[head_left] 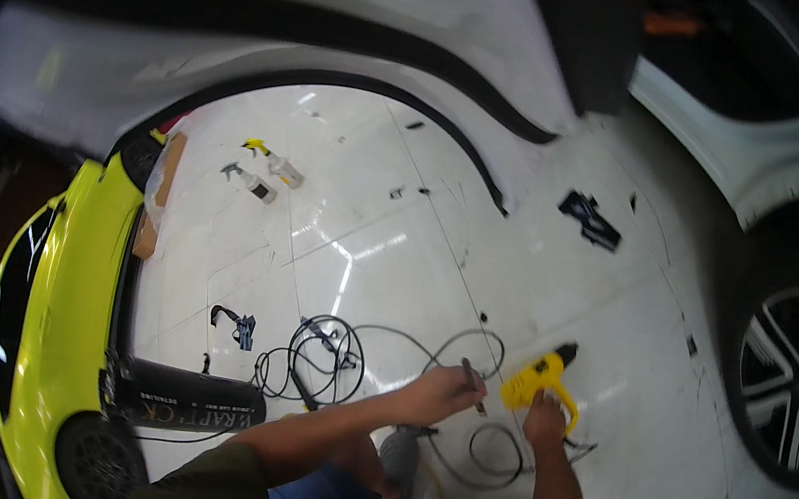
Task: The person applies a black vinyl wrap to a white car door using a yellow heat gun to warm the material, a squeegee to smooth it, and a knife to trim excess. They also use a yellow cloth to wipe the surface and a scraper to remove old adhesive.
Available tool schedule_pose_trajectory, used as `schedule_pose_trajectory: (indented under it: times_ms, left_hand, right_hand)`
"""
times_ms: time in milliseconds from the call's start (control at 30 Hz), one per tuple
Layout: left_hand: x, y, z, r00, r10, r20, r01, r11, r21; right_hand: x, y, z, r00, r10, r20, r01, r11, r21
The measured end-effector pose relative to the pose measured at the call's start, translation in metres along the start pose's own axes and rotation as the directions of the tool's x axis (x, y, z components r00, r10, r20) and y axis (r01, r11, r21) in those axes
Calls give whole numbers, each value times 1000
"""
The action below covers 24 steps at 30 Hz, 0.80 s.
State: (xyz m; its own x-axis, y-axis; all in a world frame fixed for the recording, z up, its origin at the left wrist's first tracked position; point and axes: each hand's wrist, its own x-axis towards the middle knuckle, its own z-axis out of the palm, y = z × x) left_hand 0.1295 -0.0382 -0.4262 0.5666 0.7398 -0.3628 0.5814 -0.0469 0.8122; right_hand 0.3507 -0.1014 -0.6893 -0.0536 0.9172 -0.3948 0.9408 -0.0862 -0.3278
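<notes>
My right hand [547,420] is closed round the handle of a yellow heat gun [528,380], whose black nozzle points away to the upper right. In my left hand [443,395] is a slim dark pen-like tool [473,384], gripped between the fingers; its exact kind is too blurred to tell. Both hands are low over the floor, side by side and apart. Ahead of them a pale car body panel [270,86] with black curved trim arches across the top of the view. Neither hand touches it.
Looped black cable [361,371] lies on the white floor [415,282] around my feet. Two spray bottles [268,172] lie beyond, and dark scraps [590,220] are scattered. A yellow-green car [59,306] stands left; a pale car's wheel [797,373] is at right.
</notes>
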Motion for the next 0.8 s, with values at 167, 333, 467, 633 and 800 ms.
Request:
schedule_pose_trajectory:
  times_ms: [167,333,467,633,800]
  left_hand:
    - [33,-48,17,987,6,-162,-20,996,-83]
    - [10,-58,27,953,-81,-290,16,975,-220]
    - [-29,-28,30,914,-80,-397,-76,928,-364]
    - [-49,27,36,880,-140,-455,5,959,-284]
    - [-76,90,-10,870,17,-493,85,979,183]
  right_hand:
    - [20,29,68,996,-72,-59,63,988,-141]
    - [82,-4,1,975,-214,55,197,956,218]
    - [8,-114,-144,767,-628,133,-25,178,984]
    - [-42,-116,-174,744,-668,25,11,50,999]
    - [-74,-101,-220,769,-612,-182,330,136,934]
